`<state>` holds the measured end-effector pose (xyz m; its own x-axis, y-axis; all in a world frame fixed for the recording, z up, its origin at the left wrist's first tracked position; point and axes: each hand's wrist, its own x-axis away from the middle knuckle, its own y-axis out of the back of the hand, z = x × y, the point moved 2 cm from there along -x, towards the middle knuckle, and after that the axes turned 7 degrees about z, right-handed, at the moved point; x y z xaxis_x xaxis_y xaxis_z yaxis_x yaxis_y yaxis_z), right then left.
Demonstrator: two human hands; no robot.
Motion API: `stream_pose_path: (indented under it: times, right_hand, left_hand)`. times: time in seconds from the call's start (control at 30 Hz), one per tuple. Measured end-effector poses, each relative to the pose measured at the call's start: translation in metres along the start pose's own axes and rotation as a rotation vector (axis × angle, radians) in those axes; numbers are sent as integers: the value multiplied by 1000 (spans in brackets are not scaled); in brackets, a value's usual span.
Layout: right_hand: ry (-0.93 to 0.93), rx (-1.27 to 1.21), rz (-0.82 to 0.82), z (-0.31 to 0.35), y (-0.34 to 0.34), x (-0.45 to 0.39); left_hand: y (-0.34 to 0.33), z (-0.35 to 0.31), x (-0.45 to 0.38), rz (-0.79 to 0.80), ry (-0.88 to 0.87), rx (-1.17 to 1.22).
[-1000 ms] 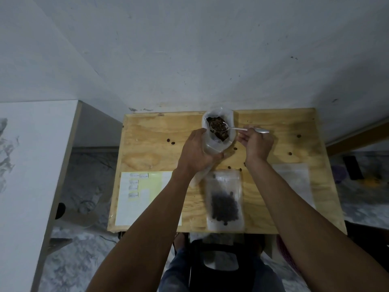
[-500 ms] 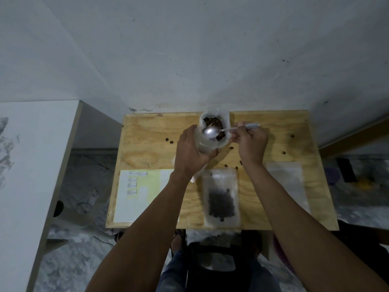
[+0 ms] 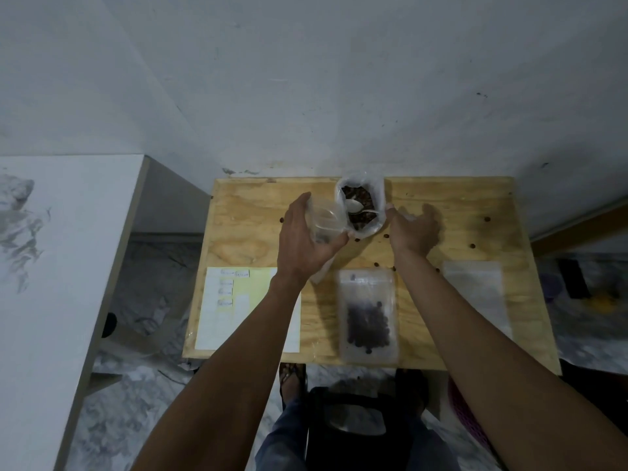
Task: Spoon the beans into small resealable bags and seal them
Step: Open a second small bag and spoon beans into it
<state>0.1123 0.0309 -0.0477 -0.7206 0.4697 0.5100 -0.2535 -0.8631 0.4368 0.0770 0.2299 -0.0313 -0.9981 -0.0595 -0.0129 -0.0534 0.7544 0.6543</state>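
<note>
The right hand (image 3: 413,229) has let go, fingers spread, leaving the spoon (image 3: 358,207) in the bean container (image 3: 361,207); the left hand (image 3: 306,239) grips a small bag (image 3: 326,224).

left hand (image 3: 302,239) holds a small open bag (image 3: 324,222); spoon (image 3: 356,207) rests in the bean bag (image 3: 362,205)

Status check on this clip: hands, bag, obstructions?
Left hand grips small bag, mouth open, few beans in. Right hand open, empty. Spoon rests in bean sack. Loose beans scattered on table.
</note>
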Motion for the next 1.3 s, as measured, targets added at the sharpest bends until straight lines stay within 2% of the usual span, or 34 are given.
stream_pose_path:
  times: [0.07, 0.1, 0.13, 0.17, 0.23, 0.27, 0.33, 0.4, 0.5, 0.63, 0.73, 0.8, 0.97, 1.2, 1.3]
  right_hand:
    - [298, 70, -146, 13, 10, 14]
    - [466, 28, -131, 21, 12, 20]
    - [571, -27, -32, 29, 13, 24]
    - [607, -52, 125, 37, 12, 29]
    - [540, -24, 479, 50, 8, 36]
    - [490, -21, 601, 56, 6, 40]
    - [435, -69, 686, 64, 7, 48]
    - [422, -133, 675, 66, 8, 53]
    - [424, -151, 655, 62, 5, 56]
    - [522, -103, 394, 56, 8, 61]
    - [572, -132, 282, 50, 20, 64]
    - [598, -135, 297, 47, 24, 63]
    - [637, -119, 406, 46, 25, 67]
    - [600, -168, 469, 42, 26, 74]
    - [602, -159, 445, 39, 27, 77]
  left_hand:
    - [1, -3, -1, -13, 4, 21]
    - [1, -5, -1, -17, 10, 29]
    - [1, -6, -2, -20, 15, 38]
    - [1, -9, -3, -24, 14, 50]
    - [0, -13, -6, -38, 16, 96]
    - [0, -16, -8, -50, 29, 136]
    - [2, -21, -12, -74, 88, 248]
    - [6, -25, -15, -78, 147, 339]
    - [9, -30, -18, -63, 131, 377]
    - [11, -36, -16, -36, 188, 438]
    - [15, -35, -12, -23, 223, 634]
    - [19, -37, -7, -29, 209, 724]
    - [18, -44, 3, 32, 113, 742]
    - [11, -51, 8, 39, 92, 753]
    - [10, -56, 12, 35, 99, 790]
